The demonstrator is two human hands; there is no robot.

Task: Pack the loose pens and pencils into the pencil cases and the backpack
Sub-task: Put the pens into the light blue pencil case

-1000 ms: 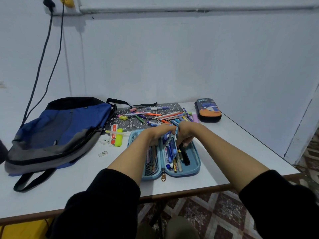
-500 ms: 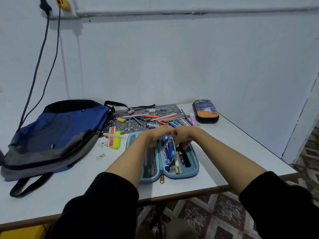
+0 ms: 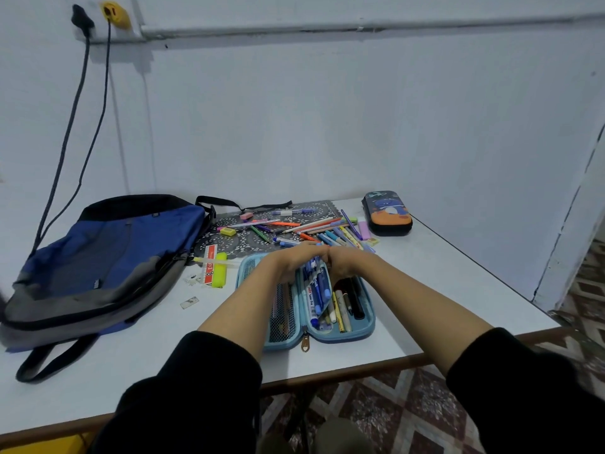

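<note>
At the far left of the surface (image 3: 442,276) the blue and grey backpack (image 3: 98,267) lay flat, with no pens visible in it. Just right of it sat a yellow highlighter (image 3: 218,270) across a small ruler (image 3: 209,262), loose on the white top. Behind, on the patterned mat (image 3: 242,237), the loose pens and pencils (image 3: 314,229) were still scattered, so most of the packing remained to be done.

In the middle, the open blue pencil case (image 3: 360,326) lay where it had been half a second before. The left hand (image 3: 288,262) and right hand (image 3: 347,262) had drawn closer together, fingers meeting over the case's far end, curled around a bundle of blue pens (image 3: 314,283) that angled down into the right half. How firmly each hand gripped could not be told, since the fingers were turned away. Compared with a second earlier, the bundle sat lower and more gathered, suggesting the pens were being seated under the case's holder rather than just dropped in.

At the far right, the dark printed pencil case (image 3: 386,213) stood zipped and untouched.
</note>
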